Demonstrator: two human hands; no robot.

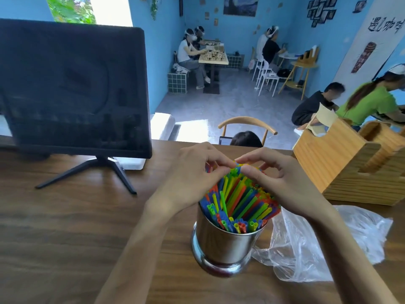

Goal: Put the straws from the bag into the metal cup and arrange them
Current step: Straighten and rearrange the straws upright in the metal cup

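On the brown wood surface (65, 227) stands the metal cup (225, 244), full of straws (238, 198). The left hand (192, 172) and right hand (278, 178) both pinch the straw tops. The bag (306, 249) lies empty beside it. Best to nudge them gently, so the cup stays upright.

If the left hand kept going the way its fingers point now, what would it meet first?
The left hand points right, across the tops of the straws. Its fingertips already touch the far straw tips, and just beyond them are the right hand's fingertips, so it would probably meet those first. Depth is hard to judge.
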